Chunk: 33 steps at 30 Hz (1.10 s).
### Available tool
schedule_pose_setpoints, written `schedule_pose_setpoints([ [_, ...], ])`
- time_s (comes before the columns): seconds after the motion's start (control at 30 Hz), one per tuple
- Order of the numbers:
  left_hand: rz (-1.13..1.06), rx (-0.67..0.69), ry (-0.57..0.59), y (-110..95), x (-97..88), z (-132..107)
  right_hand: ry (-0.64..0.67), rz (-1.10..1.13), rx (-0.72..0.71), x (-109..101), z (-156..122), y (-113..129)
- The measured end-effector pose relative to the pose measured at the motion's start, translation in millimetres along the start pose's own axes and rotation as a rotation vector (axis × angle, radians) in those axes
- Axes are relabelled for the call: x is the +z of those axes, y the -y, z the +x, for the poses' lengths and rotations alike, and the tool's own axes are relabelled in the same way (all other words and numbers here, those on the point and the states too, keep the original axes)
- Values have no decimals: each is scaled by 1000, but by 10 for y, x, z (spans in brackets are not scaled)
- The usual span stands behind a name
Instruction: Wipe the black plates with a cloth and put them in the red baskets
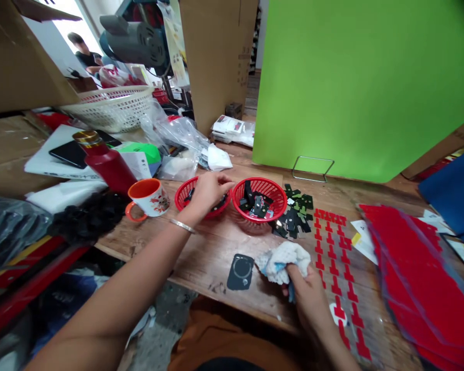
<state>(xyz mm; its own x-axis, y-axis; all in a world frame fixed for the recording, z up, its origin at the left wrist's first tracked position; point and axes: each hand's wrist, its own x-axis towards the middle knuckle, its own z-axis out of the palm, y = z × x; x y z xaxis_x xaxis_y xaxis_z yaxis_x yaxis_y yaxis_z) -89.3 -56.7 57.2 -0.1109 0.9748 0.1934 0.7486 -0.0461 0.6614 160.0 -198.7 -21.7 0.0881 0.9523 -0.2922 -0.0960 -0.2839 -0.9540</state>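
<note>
My left hand (pixel 209 191) reaches into the left red basket (pixel 184 191), its fingers curled over small black parts; what they grip is hidden. Beside it stands a second red basket (pixel 260 186) holding several black parts. My right hand (pixel 307 293) is closed on a white cloth (pixel 284 260) with a blue piece showing under it, close to the table's front edge. A black square pad with a ring mark (pixel 240 271) lies flat on the wooden table (pixel 212 252), just left of the cloth.
Loose black and green parts (pixel 296 214) lie right of the baskets. Rows of red stickers (pixel 332 257) and red sheets (pixel 417 278) cover the right side. An orange mug (pixel 149 198), a red bottle (pixel 108 165), a white basket (pixel 112 105) and a green board (pixel 363 82) stand around. A person (pixel 85 54) sits far back.
</note>
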Motion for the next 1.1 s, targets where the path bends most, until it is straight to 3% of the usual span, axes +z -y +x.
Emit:
schedule_pose_setpoints([
  [0.1,197,-112,54,294,17,140,36,31,21,18,6,-43],
  [0.2,257,-186,117,487,117,179,69,29,49,29,26,-97],
  [0.33,225,-214,96,543,204,171,117,-68,20,28,18,-102],
  [0.43,183,-224,24,510,141,151,163,-103,-6,20,-15,-63],
  [0.57,-157,-253,-205,392,-39,41,198,-35,20,18,-23,-44],
  [0.63,-437,-297,-213,280,-77,-99,163,-15,-5,26,-4,-52],
  [0.73,-768,-393,-52,58,24,-440,81,-8,-132,49,8,-54],
  [0.83,-960,-486,144,-172,276,-844,58,-2,-295,89,-35,-27],
  [1.0,-1086,-533,344,-445,620,-1271,107,-290,-586,170,-98,24],
  [1.1,-1037,-510,415,-518,669,-1335,136,-393,-629,169,-74,37],
])
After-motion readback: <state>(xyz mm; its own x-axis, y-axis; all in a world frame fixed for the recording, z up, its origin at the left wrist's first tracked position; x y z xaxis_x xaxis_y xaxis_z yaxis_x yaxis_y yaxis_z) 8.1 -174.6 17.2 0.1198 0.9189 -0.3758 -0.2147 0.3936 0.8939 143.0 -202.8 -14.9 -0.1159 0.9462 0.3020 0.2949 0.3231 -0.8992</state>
